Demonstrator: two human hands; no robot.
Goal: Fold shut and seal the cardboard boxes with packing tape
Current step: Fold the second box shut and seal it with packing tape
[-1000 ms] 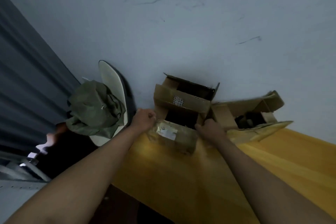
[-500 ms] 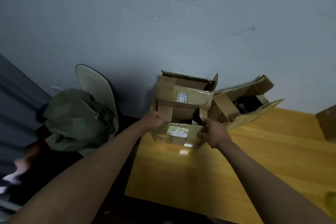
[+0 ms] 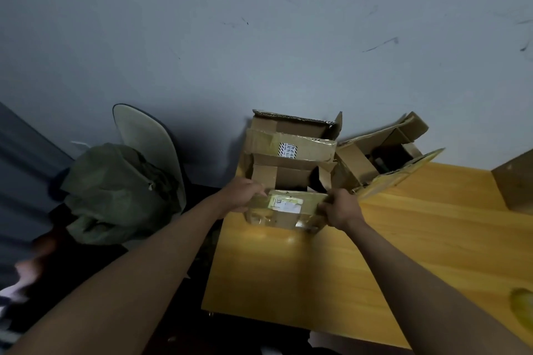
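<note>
Open cardboard box [image 3: 288, 164] stands at the far left corner of the yellow wooden table [image 3: 360, 268], against the grey wall [image 3: 259, 37]. Its flaps are up and the inside is dark – contents can't be told. The near flap [image 3: 284, 209], glossy with tape and bearing a white label, is gripped at both ends: left hand [image 3: 243, 194] has its fingers curled over the left end, right hand [image 3: 340, 207] has its fingers curled round the right end. Second open box [image 3: 383, 153] lies tipped just right of the first, touching it, with something dark inside that is unclear. Brown edge of a third box [image 3: 514, 181] shows at the right border. Count: three boxes, two hands. Left of the table – a chair [image 3: 144, 135] with an olive green garment [image 3: 115, 193] piled on it.
</note>
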